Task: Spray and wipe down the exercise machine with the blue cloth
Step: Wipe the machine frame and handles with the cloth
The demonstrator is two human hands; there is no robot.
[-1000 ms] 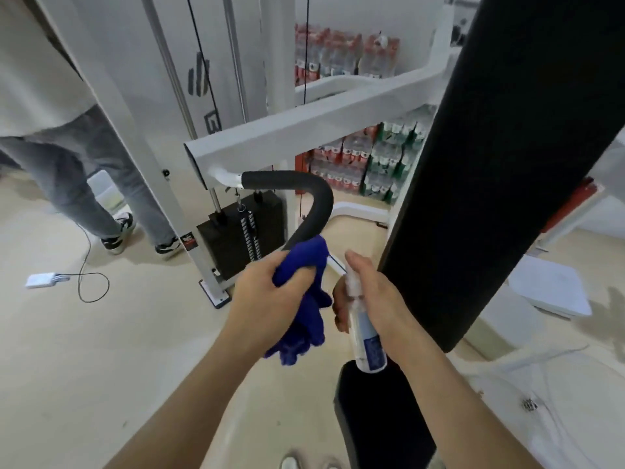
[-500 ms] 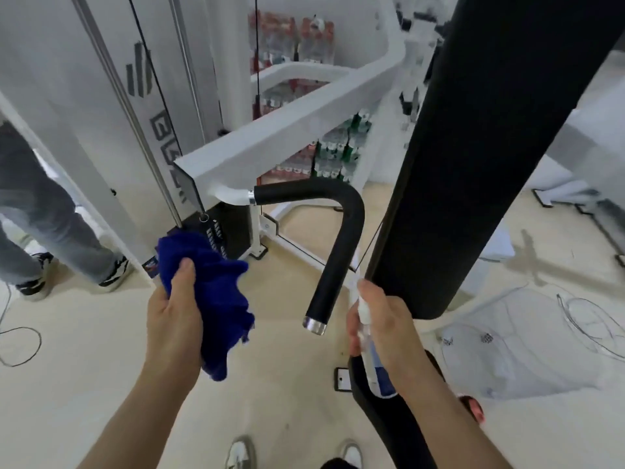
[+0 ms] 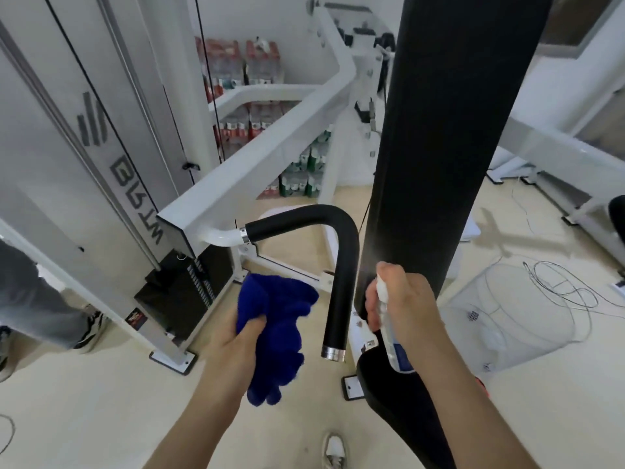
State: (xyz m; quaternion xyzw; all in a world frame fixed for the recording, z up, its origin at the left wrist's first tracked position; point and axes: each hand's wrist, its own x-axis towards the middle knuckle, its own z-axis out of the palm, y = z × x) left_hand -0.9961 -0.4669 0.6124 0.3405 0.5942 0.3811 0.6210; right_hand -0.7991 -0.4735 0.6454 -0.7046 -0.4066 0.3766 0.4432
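A white exercise machine arm (image 3: 257,160) ends in a curved black foam handle (image 3: 341,262) with a chrome end cap, hanging at centre. My left hand (image 3: 236,336) grips a crumpled blue cloth (image 3: 274,330) just left of the handle, apart from it. My right hand (image 3: 406,306) holds a small clear spray bottle (image 3: 392,336) with a blue label, its nozzle up beside the handle's lower part. A tall black back pad (image 3: 446,130) rises right behind that hand, and the black seat (image 3: 399,394) lies below it.
The weight stack (image 3: 182,292) and white frame post stand at left. Another person's leg and shoe (image 3: 50,309) are at far left. Stacked water bottle packs (image 3: 257,96) line the back wall. A wire basket (image 3: 507,313) and loose cables lie on the floor at right.
My left hand with the cloth came off the handle, swung out left, then came back closer to it. The view turned right. My right hand kept the bottle beside the handle.
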